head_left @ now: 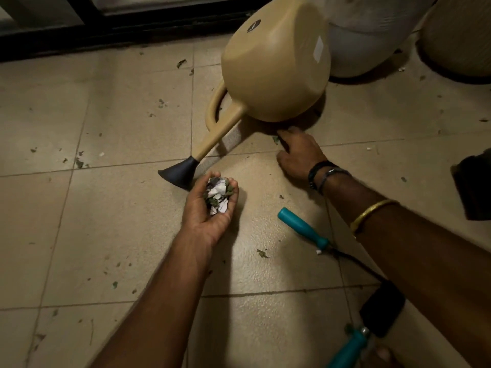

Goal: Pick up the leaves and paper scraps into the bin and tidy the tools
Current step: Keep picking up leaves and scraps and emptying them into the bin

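My left hand (210,208) is palm up over the tiled floor, its fingers curled round a wad of paper scraps and leaves (218,193). My right hand (297,152) reaches to the foot of a tipped beige watering can (276,62), fingertips at a small green leaf (276,139) on the floor; whether they pinch it is hidden. A teal-handled tool (303,227) lies under my right forearm. A second teal-handled tool (350,346) with a black head sits at the bottom right. Small leaf bits such as (263,253) dot the tiles.
The can's black rose (180,173) points at my left hand. A white pot (372,35) and a beige pot (459,35) stand at the back right. A dark door frame (106,30) runs along the back. A dark object (475,187) sits at the right edge.
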